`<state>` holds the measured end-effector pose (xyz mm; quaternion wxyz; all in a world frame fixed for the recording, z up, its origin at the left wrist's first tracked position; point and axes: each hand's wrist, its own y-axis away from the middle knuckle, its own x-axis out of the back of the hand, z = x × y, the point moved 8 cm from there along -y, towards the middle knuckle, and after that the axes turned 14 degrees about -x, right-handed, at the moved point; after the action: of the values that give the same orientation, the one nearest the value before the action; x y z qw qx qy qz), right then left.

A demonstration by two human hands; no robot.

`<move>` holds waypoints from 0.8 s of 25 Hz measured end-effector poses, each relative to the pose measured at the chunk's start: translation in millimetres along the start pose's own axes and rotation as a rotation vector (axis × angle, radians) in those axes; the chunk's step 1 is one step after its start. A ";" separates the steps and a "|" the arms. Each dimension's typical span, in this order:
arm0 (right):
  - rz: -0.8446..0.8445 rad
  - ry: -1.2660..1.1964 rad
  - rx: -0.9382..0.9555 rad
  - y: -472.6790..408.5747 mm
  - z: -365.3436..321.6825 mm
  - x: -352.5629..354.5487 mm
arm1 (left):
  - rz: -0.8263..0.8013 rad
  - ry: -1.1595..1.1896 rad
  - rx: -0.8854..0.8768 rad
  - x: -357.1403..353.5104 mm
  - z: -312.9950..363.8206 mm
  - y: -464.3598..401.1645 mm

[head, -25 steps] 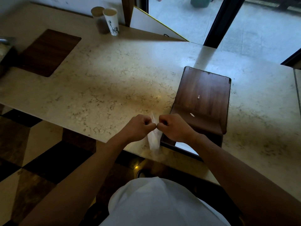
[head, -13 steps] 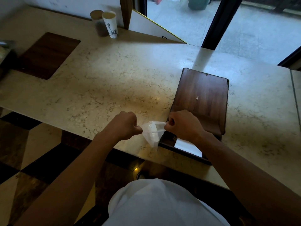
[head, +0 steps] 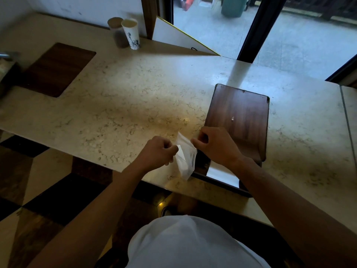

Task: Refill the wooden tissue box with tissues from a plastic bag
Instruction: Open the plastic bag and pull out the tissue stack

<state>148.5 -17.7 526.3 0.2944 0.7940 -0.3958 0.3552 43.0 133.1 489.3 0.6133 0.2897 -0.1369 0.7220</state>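
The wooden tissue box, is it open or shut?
Open: the wooden tissue box has its panel slid back, showing white tissue at the near end.

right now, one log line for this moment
left hand: pinching plastic bag | right hand: pinching bag | wooden tissue box: on counter

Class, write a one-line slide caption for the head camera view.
Both hands, left and right, pinch a thin plastic bag beside the wooden tissue box on the marble counter.
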 end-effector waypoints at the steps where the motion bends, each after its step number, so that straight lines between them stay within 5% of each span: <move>1: 0.030 -0.056 0.039 2.8 -9.3 4.3 | 0.005 0.041 0.001 -1.9 0.6 -0.1; 5: -0.008 -0.088 0.125 12.8 -36.4 -3.8 | 0.019 0.158 -0.008 -10.6 5.1 -0.3; 10: -0.184 0.251 -0.050 6.3 -19.7 -42.6 | 0.030 0.194 -0.018 -14.9 8.7 -1.5; 20: -0.411 0.378 -0.133 -13.3 -9.5 -75.3 | 0.003 0.137 -0.075 -22.1 10.6 -2.4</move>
<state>123.8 27.9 469.3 0.4804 0.7561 -0.1873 0.4032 49.8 109.9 484.3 0.6305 0.2162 -0.1219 0.7354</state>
